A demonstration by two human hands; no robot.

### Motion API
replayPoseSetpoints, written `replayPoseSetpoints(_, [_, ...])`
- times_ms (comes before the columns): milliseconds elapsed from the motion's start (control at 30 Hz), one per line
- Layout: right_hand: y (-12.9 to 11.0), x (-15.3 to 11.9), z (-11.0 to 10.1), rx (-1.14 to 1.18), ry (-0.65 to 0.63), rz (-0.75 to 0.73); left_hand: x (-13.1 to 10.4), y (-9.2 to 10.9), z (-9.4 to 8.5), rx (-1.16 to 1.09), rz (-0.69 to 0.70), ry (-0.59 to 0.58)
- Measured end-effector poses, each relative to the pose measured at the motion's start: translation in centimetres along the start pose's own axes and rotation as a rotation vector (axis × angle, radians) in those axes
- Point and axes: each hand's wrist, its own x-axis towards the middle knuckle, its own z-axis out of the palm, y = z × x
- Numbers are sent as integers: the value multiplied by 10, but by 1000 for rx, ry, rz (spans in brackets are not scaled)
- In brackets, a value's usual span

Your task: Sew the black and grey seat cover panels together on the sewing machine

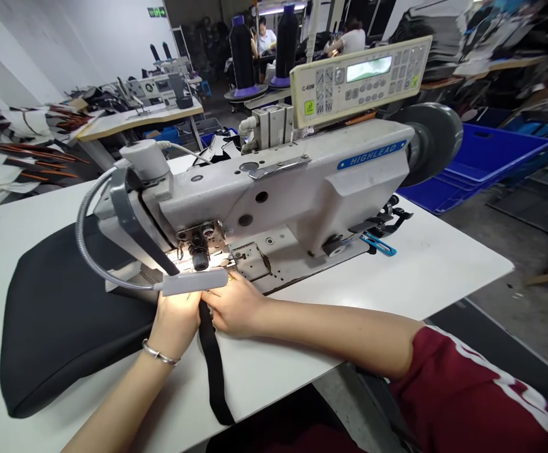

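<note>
My left hand (175, 324), with a silver bangle at the wrist, is close to the needle area of a grey sewing machine (297, 182). A lamp head (195, 282) hides its fingertips. Beside it, my right hand (238, 307) has curled fingers closed at the upper end of a black strap (214, 371). The strap hangs between the hands and trails toward the table's front edge. A large padded black piece (66, 302) lies on the left, reaching under the machine head. The stitching point is hidden behind the lamp and hands.
A white table (424, 270) carries the machine, and blue snips (378, 245) lie by its base. A control panel (363, 78) and thread cones (242, 60) rise behind. Blue crates (491, 154) stand on the right. Other people sit at work far back.
</note>
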Motion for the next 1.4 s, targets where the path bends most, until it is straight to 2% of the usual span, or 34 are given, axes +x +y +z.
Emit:
replayPoseSetpoints(300, [-3,1,5,3,-12,100,6,-13,8,57,50,92])
replayPoseSetpoints(400, [-3,2,7,6,11,102,6,-14,10,72,42,85])
replayPoseSetpoints(600, [-1,2,11,17,74,78,6,-13,11,-78,-20,53])
replayPoseSetpoints(867, [-5,3,8,12,70,84,3,-10,11,-216,-82,25])
replayPoseSetpoints(1067, [-7,1,11,-3,81,87,5,-3,16,-229,-119,20])
replayPoseSetpoints(1167, [-6,-3,15,-2,106,64,5,2,3,-224,-133,34])
replayPoseSetpoints(1233, [-6,-9,18,-9,143,6,1,-6,-17,-199,-157,58])
replayPoseSetpoints(1267, [-7,-11,20,-20,160,-27,-3,-17,-30,-183,-202,81])
replayPoseSetpoints(1333, [-10,-14,23,-51,171,-65,-21,-50,-58,-174,-423,139])
replayPoseSetpoints(1400, [-18,-10,27,-81,148,-43,-50,-93,-83,-293,-837,216])
